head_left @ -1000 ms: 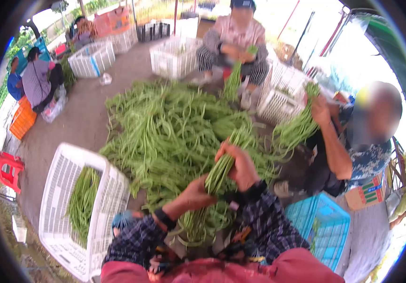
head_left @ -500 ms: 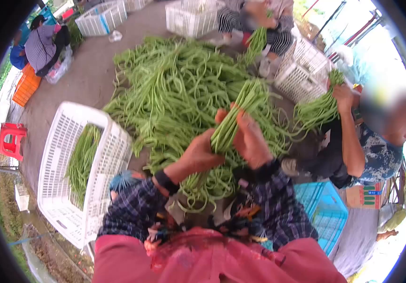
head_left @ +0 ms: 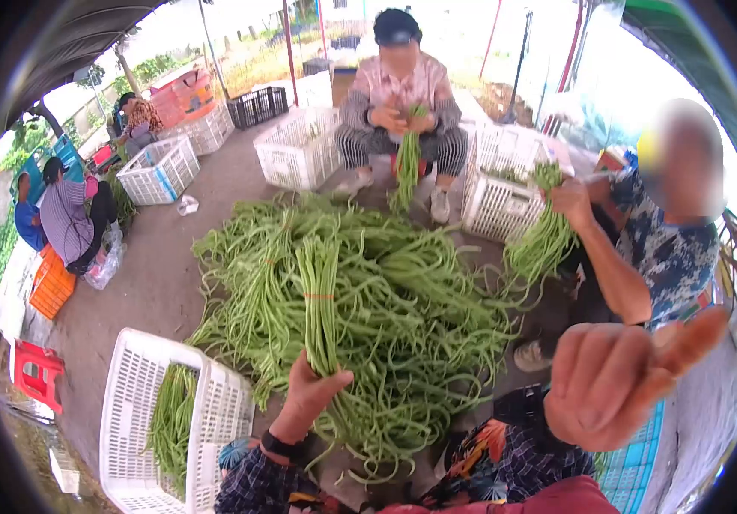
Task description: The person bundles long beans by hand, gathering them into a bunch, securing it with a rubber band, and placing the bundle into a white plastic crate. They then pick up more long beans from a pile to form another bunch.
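A bundle of long green beans (head_left: pixel 320 330) stands upright in my left hand (head_left: pixel 307 401), whose fingers are wrapped round its lower part. A thin reddish band (head_left: pixel 319 296) circles the bundle near its top. My right hand (head_left: pixel 608 387) is raised close to the camera at the right, away from the bundle. Its fingers are mostly curled in, with one stretched out to the right, and no object shows in it. Below and beyond both hands spreads a large loose pile of long beans (head_left: pixel 420 317) on the floor.
At my left is a white crate (head_left: pixel 224 420) with beans (head_left: pixel 173 420) inside; a blue crate (head_left: pixel 634 463) is at the lower right. A co-worker on the right (head_left: pixel 668 248) and another opposite (head_left: pixel 402 94) hold bean bunches. A red stool (head_left: pixel 37 374) stands at far left.
The view has tilted up. My right hand has left the beans and risen to the right, near the camera. My left hand keeps the bundle, now upright with its band showing.
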`<state>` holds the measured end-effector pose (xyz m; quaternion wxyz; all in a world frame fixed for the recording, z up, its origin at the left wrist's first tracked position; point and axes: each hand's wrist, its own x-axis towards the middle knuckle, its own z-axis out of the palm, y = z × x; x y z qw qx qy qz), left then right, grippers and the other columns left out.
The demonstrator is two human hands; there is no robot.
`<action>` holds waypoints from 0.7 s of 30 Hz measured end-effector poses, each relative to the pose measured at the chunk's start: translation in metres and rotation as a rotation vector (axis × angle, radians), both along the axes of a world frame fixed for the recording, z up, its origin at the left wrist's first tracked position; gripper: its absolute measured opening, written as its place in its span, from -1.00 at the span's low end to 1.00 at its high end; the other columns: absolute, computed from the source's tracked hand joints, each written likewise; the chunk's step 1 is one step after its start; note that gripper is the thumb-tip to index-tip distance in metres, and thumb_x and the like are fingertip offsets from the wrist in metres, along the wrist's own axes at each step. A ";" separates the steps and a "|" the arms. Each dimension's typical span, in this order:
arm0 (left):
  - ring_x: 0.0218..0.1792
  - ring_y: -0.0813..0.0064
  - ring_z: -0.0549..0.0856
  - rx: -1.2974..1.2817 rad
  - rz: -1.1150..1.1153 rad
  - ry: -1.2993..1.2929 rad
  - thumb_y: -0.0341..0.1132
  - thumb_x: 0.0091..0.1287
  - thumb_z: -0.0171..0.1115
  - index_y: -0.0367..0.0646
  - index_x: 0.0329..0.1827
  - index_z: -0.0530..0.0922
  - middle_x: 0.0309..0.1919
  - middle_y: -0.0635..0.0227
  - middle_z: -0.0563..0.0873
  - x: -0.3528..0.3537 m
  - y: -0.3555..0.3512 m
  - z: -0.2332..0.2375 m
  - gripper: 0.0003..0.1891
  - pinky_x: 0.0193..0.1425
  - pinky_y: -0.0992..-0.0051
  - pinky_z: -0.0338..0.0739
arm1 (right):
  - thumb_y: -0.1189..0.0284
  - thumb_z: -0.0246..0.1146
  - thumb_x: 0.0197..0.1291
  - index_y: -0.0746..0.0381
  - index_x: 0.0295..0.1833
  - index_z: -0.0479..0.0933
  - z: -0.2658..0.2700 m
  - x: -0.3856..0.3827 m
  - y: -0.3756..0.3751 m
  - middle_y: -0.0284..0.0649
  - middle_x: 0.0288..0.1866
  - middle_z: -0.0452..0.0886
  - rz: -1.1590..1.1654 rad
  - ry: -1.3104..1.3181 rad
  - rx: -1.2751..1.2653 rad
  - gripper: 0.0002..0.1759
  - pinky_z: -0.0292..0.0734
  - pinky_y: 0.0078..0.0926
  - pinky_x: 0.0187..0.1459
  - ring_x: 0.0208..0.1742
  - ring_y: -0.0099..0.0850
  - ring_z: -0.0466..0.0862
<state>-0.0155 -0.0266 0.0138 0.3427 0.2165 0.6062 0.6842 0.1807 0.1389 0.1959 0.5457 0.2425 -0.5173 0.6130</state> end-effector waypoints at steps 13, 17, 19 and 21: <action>-0.41 0.71 0.53 -0.051 0.046 0.034 -0.55 0.00 0.32 -0.24 0.09 0.40 -0.44 0.50 0.55 0.006 0.012 -0.003 -0.47 -0.32 0.67 0.41 | 0.34 -0.02 0.37 -0.21 0.43 -0.06 0.011 0.011 0.019 -0.23 -0.48 0.67 0.214 -0.421 0.477 -0.41 0.54 -0.48 -0.52 -0.64 -0.47 0.58; -0.41 0.73 0.51 -0.027 0.038 0.030 -0.54 0.00 0.33 -0.25 0.09 0.39 -0.43 0.52 0.56 0.006 0.009 0.004 -0.47 -0.31 0.68 0.40 | 0.31 -0.10 0.41 -0.26 0.41 0.03 0.010 0.007 0.010 -0.27 -0.50 0.66 0.092 -0.344 0.405 -0.50 0.53 -0.50 -0.54 -0.64 -0.49 0.57; -0.41 0.73 0.52 -0.033 0.044 0.017 -0.54 0.00 0.34 -0.25 0.09 0.39 -0.43 0.52 0.56 0.004 0.007 0.010 -0.47 -0.31 0.69 0.41 | 0.29 -0.12 0.42 -0.27 0.42 0.01 0.008 0.007 0.010 -0.29 -0.51 0.66 0.084 -0.340 0.422 -0.49 0.52 -0.52 -0.56 -0.65 -0.50 0.56; -0.42 0.73 0.52 -0.012 0.051 0.001 -0.55 -0.01 0.34 -0.25 0.08 0.40 -0.43 0.52 0.57 0.006 0.004 0.011 -0.47 -0.32 0.69 0.41 | 0.27 -0.14 0.43 -0.29 0.43 -0.01 0.005 0.005 0.009 -0.31 -0.53 0.65 0.081 -0.340 0.430 -0.49 0.51 -0.53 -0.58 -0.67 -0.51 0.55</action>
